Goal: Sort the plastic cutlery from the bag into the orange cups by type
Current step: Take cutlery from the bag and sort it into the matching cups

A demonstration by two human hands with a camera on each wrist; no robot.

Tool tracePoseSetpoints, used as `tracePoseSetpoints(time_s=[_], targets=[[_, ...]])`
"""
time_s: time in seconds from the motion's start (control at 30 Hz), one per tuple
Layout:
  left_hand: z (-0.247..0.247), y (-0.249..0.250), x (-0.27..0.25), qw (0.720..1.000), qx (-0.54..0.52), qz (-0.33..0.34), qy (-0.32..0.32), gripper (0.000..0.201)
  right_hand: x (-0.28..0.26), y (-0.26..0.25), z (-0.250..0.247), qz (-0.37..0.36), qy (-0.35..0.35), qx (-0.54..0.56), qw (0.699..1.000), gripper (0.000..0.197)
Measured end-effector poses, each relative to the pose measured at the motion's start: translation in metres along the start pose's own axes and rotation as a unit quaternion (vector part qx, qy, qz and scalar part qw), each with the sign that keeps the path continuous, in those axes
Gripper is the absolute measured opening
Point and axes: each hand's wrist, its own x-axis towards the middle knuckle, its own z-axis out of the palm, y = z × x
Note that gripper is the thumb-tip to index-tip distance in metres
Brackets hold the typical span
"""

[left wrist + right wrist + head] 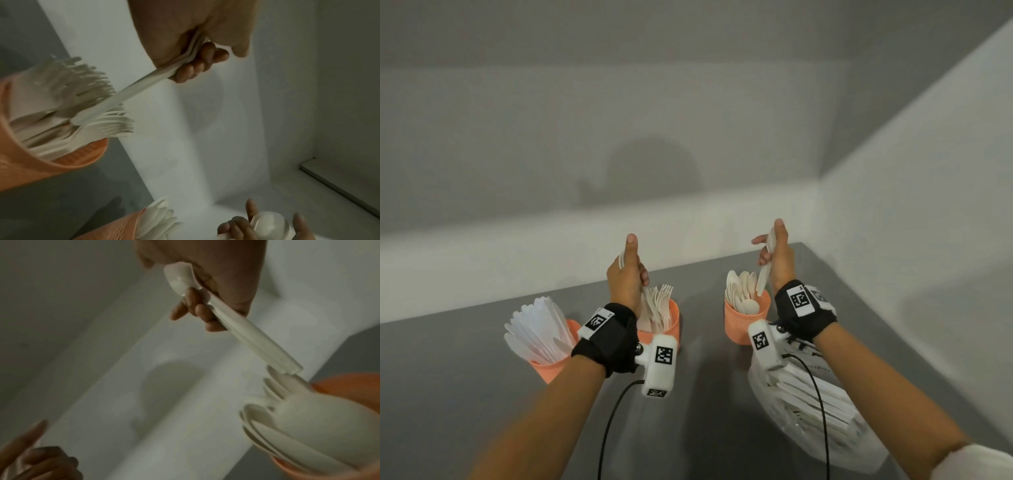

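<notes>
Three orange cups stand on the grey table (709, 387): the left cup (549, 368) holds knives, the middle cup (673, 325) forks (102, 123), the right cup (739, 325) spoons (308, 421). My left hand (631, 265) grips a few white cutlery pieces (133, 90) above the fork cup (51, 167). Their handle ends touch the forks there, and their heads are hidden in my palm. My right hand (774, 253) grips spoons (252, 335), bowls up, with the handle ends just above the spoon cup (353, 382). The clear bag (811, 411) of cutlery lies under my right forearm.
A white wall runs close behind the cups, and a second wall closes the right side at the table's far corner. Black cables hang from both wrist cameras over the table's front part. Bare grey table lies between the fork cup and the bag.
</notes>
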Motion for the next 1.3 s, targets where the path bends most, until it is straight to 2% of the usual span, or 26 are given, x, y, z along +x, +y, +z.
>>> tracePoseSetpoints(time_s=[0.17, 0.27, 0.33, 0.4, 0.43, 0.47, 0.57, 0.67, 0.77, 0.87, 0.9, 0.93, 0.97, 1.0, 1.03, 1.1, 1.17, 1.23, 1.3], targets=[[0.003, -0.02, -0.007, 0.992, 0.107, 0.062, -0.008, 0.052, 0.002, 0.03, -0.002, 0.065, 0.037, 0.038, 0.996, 0.064], [0.002, -0.035, -0.006, 0.973, 0.206, 0.097, -0.036, 0.052, 0.003, 0.046, 0.0, 0.084, 0.034, 0.018, 0.996, 0.062], [-0.003, -0.044, -0.004, 0.939, 0.307, 0.141, -0.064, 0.061, 0.004, 0.053, 0.0, 0.095, 0.03, -0.002, 0.995, 0.058], [-0.01, -0.051, -0.002, 0.883, 0.419, 0.194, -0.084, 0.069, 0.002, 0.056, -0.001, 0.091, 0.023, -0.04, 0.995, 0.05], [-0.014, -0.054, -0.001, 0.865, 0.448, 0.209, -0.085, 0.065, 0.0, 0.058, -0.001, 0.079, 0.02, -0.061, 0.995, 0.045], [-0.017, -0.056, 0.0, 0.862, 0.455, 0.207, -0.09, 0.056, 0.001, 0.061, -0.001, 0.063, 0.018, -0.069, 0.995, 0.039], [-0.021, -0.058, 0.0, 0.869, 0.439, 0.192, -0.127, 0.022, 0.002, 0.068, 0.001, 0.025, 0.027, -0.09, 0.995, 0.026], [-0.019, -0.05, -0.004, 0.834, 0.475, 0.221, -0.173, 0.024, 0.003, 0.071, 0.006, -0.043, 0.04, -0.15, 0.987, 0.029], [-0.014, -0.046, -0.006, 0.792, 0.519, 0.249, -0.201, 0.028, -0.004, 0.063, 0.007, -0.124, 0.025, -0.286, 0.95, 0.035], [-0.013, -0.043, -0.006, 0.753, 0.556, 0.278, -0.217, 0.016, -0.008, 0.059, 0.005, -0.144, -0.033, -0.411, 0.9, 0.039], [-0.014, -0.045, -0.004, 0.734, 0.573, 0.287, -0.225, 0.019, -0.01, 0.059, 0.006, -0.146, -0.046, -0.464, 0.872, 0.046], [-0.014, -0.046, -0.005, 0.708, 0.601, 0.293, -0.226, 0.017, -0.009, 0.06, 0.005, -0.144, -0.058, -0.531, 0.833, 0.053], [-0.014, -0.048, -0.004, 0.685, 0.624, 0.307, -0.217, 0.006, -0.009, 0.061, 0.005, -0.133, -0.072, -0.587, 0.796, 0.056], [-0.015, -0.049, -0.005, 0.668, 0.647, 0.298, -0.215, 0.018, -0.01, 0.062, 0.004, -0.117, -0.085, -0.621, 0.77, 0.058], [-0.016, -0.053, -0.006, 0.648, 0.668, 0.292, -0.222, 0.039, -0.011, 0.064, 0.002, -0.097, -0.103, -0.641, 0.755, 0.062], [-0.016, -0.057, -0.009, 0.646, 0.683, 0.238, -0.245, 0.075, -0.012, 0.067, -0.001, -0.076, -0.133, -0.661, 0.734, 0.073], [-0.015, -0.057, -0.006, 0.64, 0.692, 0.183, -0.28, 0.099, -0.011, 0.069, -0.002, -0.067, -0.147, -0.686, 0.71, 0.077], [-0.016, -0.056, -0.004, 0.655, 0.676, 0.16, -0.297, 0.094, -0.008, 0.068, 0.0, -0.056, -0.155, -0.693, 0.702, 0.079], [-0.017, -0.058, -0.002, 0.67, 0.661, 0.158, -0.299, 0.084, -0.006, 0.068, 0.002, -0.053, -0.156, -0.686, 0.709, 0.079]])
